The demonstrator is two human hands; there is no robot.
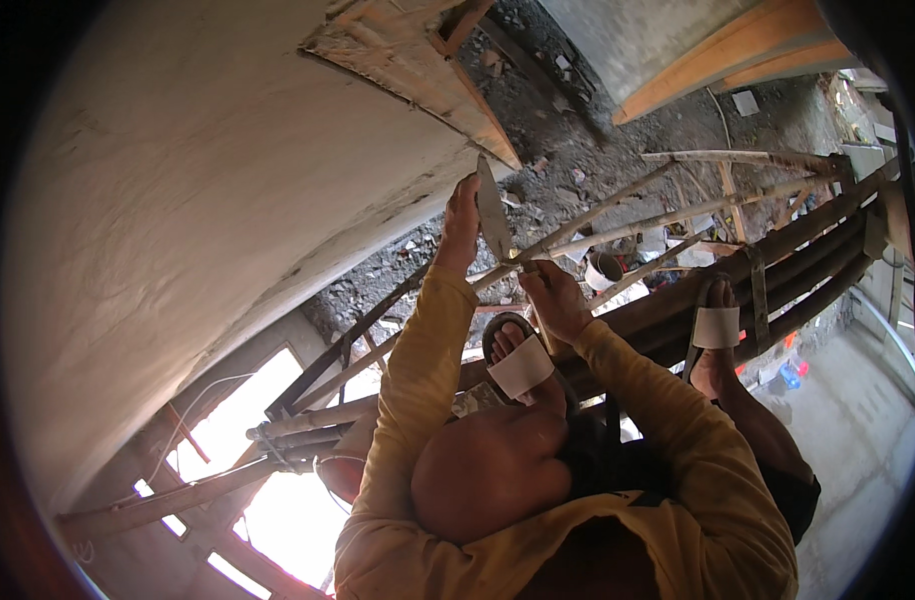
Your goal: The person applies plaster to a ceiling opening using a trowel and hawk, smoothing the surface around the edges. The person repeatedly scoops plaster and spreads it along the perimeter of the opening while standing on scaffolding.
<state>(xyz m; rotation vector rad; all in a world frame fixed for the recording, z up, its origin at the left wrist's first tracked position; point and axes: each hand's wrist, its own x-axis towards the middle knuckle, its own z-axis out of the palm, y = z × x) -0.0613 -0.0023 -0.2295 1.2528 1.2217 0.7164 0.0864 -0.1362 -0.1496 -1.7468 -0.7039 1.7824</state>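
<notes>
Person squatting on a scaffold of poles (798, 262), plastered wall (228, 210) close on the left, trowel (494, 215) out in front of the body, blade roughly upright in view, tip pointing to the far side. Right grip (558, 302) closed round the trowel's handle, holding it firmly by the look of it. Left grip (460, 228) raised along the blade's left edge, fingers stretched toward the far side; palm side hidden, so I can't tell whether it pinches the metal or just lies against it. Blade tip lines up with the lower edge of a plastered ledge (418, 70), near its corner; contact there can't be made out. Tight on the left: the wall's lower edge runs just past the left grip. More room far and right, where rubble-strewn ground (538, 185) shows between ledge and scaffold, crossed by a thin pole (633, 232) that passes behind the hands. Bucket (605, 268) to the right of the right grip, tilted, among scraps. Left sandal (523, 367) sits near side of the hands; right sandal (716, 328) well apart, over the thick poles. Beyond their right edge, a smooth floor (858, 370); near left, bright openings (298, 515) beside the pole ends.
</notes>
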